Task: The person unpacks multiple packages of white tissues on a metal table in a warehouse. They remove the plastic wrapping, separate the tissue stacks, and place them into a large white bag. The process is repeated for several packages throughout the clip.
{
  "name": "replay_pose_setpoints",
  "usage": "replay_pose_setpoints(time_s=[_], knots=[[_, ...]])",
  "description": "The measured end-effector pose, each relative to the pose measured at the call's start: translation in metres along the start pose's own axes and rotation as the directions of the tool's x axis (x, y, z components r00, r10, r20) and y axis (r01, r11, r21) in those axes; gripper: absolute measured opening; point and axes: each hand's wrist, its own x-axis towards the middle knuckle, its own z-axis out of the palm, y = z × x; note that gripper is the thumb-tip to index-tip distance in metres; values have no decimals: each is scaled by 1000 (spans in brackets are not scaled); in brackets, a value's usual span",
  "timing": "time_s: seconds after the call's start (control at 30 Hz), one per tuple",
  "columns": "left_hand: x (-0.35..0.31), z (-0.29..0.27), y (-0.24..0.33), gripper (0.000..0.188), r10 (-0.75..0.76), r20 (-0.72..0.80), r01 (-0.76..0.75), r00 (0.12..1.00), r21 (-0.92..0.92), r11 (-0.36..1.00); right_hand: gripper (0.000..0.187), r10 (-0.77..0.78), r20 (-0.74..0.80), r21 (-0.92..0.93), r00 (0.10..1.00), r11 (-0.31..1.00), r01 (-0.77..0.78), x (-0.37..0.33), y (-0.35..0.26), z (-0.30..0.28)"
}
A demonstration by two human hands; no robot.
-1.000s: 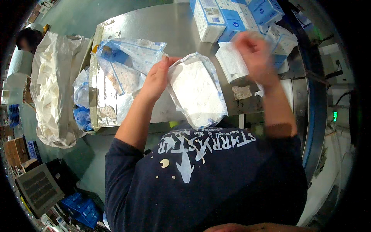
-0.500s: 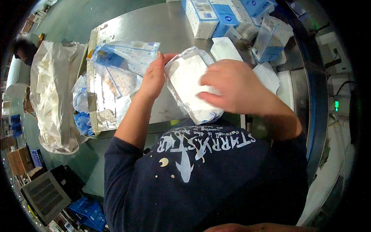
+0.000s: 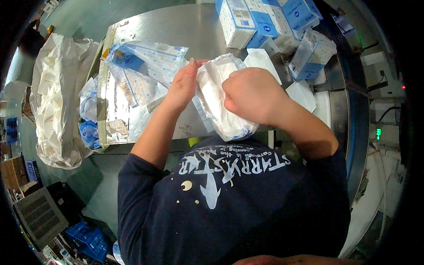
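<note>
An opened pack of white sheets [image 3: 215, 84] in clear film with blue print stands tilted at the table's near edge, close to my body. My left hand [image 3: 183, 86] grips its left side, thumb up, with the other fingers partly hidden behind it. Over the pack's right half, my right hand [image 3: 254, 95] is closed like a fist against the sheets; its fingertips are turned away, so what they pinch cannot be made out. Left of my left hand lies a crumpled clear-and-blue plastic wrapper [image 3: 152, 62].
Blue-and-white packs [image 3: 236, 24] stand grouped at the table's far right. Loose white sheets [image 3: 263, 64] lie between them and my right arm. A large white bag [image 3: 55, 101] hangs left of the metal table [image 3: 176, 24], beside blue crumpled plastic [image 3: 89, 132]. Blue crates [image 3: 88, 240] sit lower left.
My right hand has gone from blurred, part-open fingers over the sheets to a closed fist on them. The pack's visible white face looks narrower, and my left hand has shifted slightly right.
</note>
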Motion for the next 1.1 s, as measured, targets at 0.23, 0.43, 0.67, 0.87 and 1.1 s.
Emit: replay_pose_setpoints(time_s=[0.23, 0.43, 0.67, 0.87, 1.1], knots=[[-3, -1, -3, 50, 25, -2, -25, 1000, -67, 997, 29, 57, -272, 260, 961, 966, 17, -9, 17, -14], [5, 3, -4, 35, 47, 31, -47, 998, -8, 999, 38, 101, -52, -50, 994, 993, -103, 9, -12, -6], [7, 4, -7, 37, -37, -5, 37, 999, 1, 999, 25, 215, -295, 166, 931, 971, -171, -3, 18, -15], [5, 5, 1, 41, -83, -10, 84, 996, 48, 995, 17, 529, -422, 660, 736, 736, -151, -61, 126, -43], [9, 9, -2, 44, -84, -68, 82, 994, -26, 996, 24, 780, -335, 619, 529, 605, -501, -181, 280, -23]])
